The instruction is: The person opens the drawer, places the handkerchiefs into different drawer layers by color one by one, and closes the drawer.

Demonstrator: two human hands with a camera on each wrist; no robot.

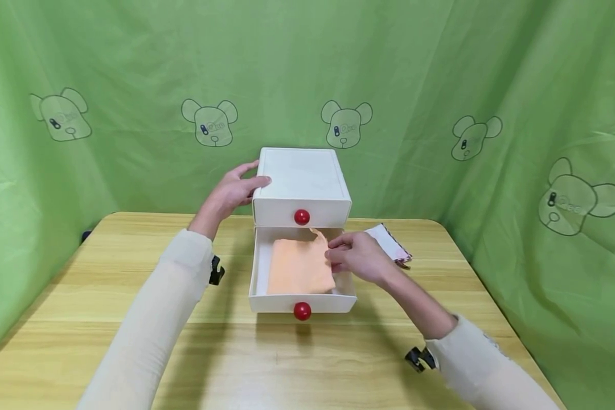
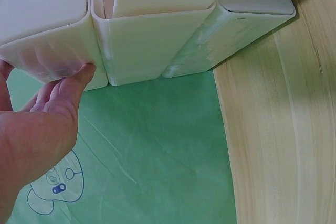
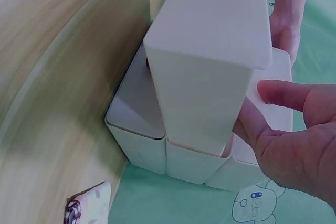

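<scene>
A white drawer cabinet (image 1: 303,173) with round red knobs stands on the table. Its lower drawer (image 1: 282,304) is pulled out and holds a folded orange cloth (image 1: 299,265), whose far right corner sticks up. With the thumb on top and the fingers along the side, my left hand (image 1: 233,188) grips the cabinet's upper left edge. My right hand (image 1: 361,256) reaches over the drawer's right wall, fingertips at the cloth's right edge. In the right wrist view, the thumb (image 3: 283,94) stands apart from the fingers, which dip into the drawer; the cloth is hidden there.
A folded white cloth with a dark patterned edge (image 1: 389,244) lies on the wooden table (image 1: 148,285), right of the cabinet. The upper drawer (image 1: 277,213) is closed. Behind the table hangs a green curtain (image 1: 287,57) with bear-head drawings.
</scene>
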